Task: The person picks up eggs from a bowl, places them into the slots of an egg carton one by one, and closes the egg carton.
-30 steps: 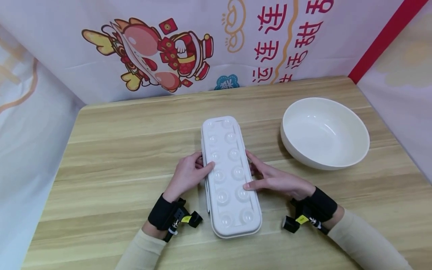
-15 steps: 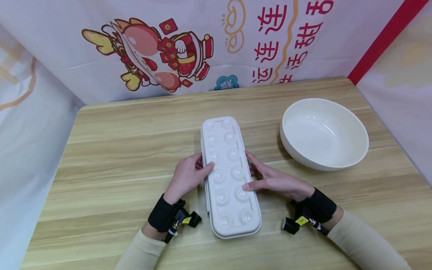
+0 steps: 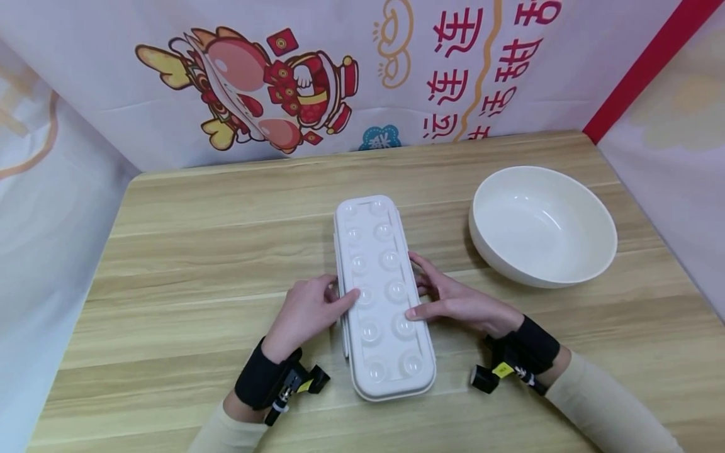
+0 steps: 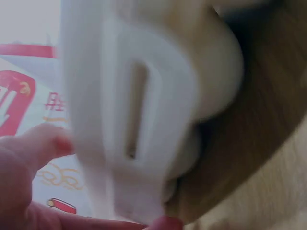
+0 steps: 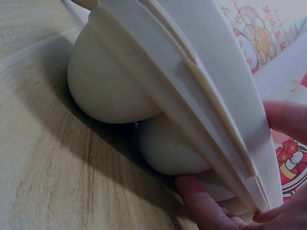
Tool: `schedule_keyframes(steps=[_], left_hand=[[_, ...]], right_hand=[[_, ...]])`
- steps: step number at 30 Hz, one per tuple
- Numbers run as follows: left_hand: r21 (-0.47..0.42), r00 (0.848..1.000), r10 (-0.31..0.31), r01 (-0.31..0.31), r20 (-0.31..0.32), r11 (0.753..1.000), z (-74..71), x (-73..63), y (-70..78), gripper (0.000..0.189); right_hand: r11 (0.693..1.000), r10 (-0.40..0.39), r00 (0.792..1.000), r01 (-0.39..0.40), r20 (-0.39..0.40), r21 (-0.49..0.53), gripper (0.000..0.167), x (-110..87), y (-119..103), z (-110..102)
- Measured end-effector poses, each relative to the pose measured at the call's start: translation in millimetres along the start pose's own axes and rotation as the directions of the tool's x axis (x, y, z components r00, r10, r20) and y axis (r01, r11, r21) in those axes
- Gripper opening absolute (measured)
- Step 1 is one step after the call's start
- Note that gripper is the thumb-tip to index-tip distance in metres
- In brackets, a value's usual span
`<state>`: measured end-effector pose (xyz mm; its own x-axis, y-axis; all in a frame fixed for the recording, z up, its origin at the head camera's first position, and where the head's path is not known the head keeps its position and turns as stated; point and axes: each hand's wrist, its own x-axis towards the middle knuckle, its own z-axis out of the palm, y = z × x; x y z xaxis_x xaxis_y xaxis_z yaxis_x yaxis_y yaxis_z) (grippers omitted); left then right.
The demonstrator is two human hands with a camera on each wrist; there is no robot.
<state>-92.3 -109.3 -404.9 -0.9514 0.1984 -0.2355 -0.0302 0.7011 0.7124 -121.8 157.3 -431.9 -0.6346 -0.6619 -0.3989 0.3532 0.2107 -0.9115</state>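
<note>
A long white ice ball tray, covered in two rows of round bumps, lies lengthwise between both hands on the wooden table. My left hand grips its left edge, thumb on top and fingers at the side. On the opposite edge, my right hand holds it, its thumb over a bump in the top. The left wrist view shows a slotted clasp on the tray's side. Round cups bulge from the underside in the right wrist view, with a fingertip against one of them.
A large white bowl stands at the right rear of the wooden table. Behind the table hangs a printed cloth. Each wrist wears a black strap with a small camera.
My left hand has slid a little along the tray's edge toward the near end. The right hand keeps its hold, and the tray has barely shifted.
</note>
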Motion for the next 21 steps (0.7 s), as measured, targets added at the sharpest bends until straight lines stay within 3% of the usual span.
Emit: schedule_keyframes(steps=[6,14,21], left_hand=[[0.044,1.0,-0.008,0.007,0.028,0.999,0.9,-12.5,5.8,0.032],[0.054,0.998,-0.039,0.036,0.058,0.998,-0.2,-13.1,7.3,0.034],[0.048,0.998,-0.027,0.025,0.053,0.999,-1.1,-12.8,7.9,0.031]], right_hand=[[1.0,0.01,1.0,-0.009,-0.006,0.009,0.103,1.0,0.0,-0.8],[1.0,-0.014,1.0,0.014,0.007,0.02,0.101,1.7,3.1,-1.8],[0.999,-0.016,1.0,0.016,0.006,0.028,0.1,1.1,4.3,-4.2]])
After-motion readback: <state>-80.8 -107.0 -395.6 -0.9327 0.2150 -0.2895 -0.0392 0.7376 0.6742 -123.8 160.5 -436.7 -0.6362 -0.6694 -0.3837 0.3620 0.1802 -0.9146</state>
